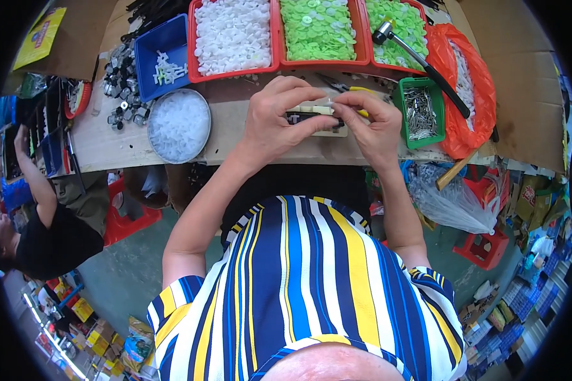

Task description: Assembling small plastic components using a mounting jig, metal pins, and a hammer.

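Note:
My left hand grips a small black and cream part over the middle of the workbench, thumb in front and fingers behind. At the right end of that part, my right hand is closed in a pinch with thumb and forefinger. A tiny whitish piece shows at its fingertips; its exact kind is too small to tell. Behind my right hand lie pliers with yellow handles, partly hidden by the fingers. A flat cream-coloured piece sits below the held part.
Red trays of white pieces and green discs line the back. A hammer rests across the right tray. Nearby are a green bin of metal pins, a red bag, a round dish and a blue tray. Another person works leftward.

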A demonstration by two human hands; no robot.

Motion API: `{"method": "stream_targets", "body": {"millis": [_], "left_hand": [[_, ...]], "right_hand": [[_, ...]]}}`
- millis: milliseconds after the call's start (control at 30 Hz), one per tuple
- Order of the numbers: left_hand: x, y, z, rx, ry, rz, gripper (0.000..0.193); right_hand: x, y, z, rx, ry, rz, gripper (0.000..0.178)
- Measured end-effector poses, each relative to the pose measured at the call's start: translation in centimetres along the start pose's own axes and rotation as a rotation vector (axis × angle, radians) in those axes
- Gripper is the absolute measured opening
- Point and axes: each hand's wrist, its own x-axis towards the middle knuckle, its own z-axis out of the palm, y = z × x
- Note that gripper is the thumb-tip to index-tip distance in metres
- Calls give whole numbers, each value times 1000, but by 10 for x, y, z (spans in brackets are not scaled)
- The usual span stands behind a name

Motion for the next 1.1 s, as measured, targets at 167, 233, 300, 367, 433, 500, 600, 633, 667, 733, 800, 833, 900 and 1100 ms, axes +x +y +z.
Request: {"method": "stream_targets", "body": {"millis": [167,233,300,367,433,500,600,633,667,733,800,833,900,1100], "left_hand": [[-14,-14,-4,73,-54,12,26],[-20,-18,-5,92,-66,-19,26],[-26,-23,-6,219,-56,56,28],[-33,-24,-7,311,-38,87,29],[-41,-24,-8,402,-18,117,30],[-49,-24,-9,475,-18,164,32],[-58,-21,-8,549,-14,225,30],[-60,-22,-8,547,-12,222,30],[-61,-23,-9,555,-16,244,30],[-62,-24,-9,557,-16,264,30],[-63,-26,-10,567,-36,278,29],[-64,-27,-10,564,-32,276,29],[-65,-29,-10,608,-51,316,30],[-61,-28,-12,650,-122,390,30]], "right_hand": [[-9,0,14,-60,-54,-90,11],[-11,6,20,-69,-68,-98,12],[-11,12,26,-167,-68,-195,11],[-11,17,29,-218,-71,-247,11],[-10,20,30,-271,-76,-299,11],[-11,21,32,-363,-91,-337,11],[-11,22,35,-339,-107,-342,11],[-11,22,36,-340,-111,-342,11],[-12,22,37,-356,-110,-332,11],[-13,20,37,-379,-113,-321,11],[-15,15,39,-490,-113,-324,10],[-15,15,40,-494,-116,-324,10],[-16,14,41,-605,-134,-381,11],[-15,12,34,-694,-200,-452,15]]}}
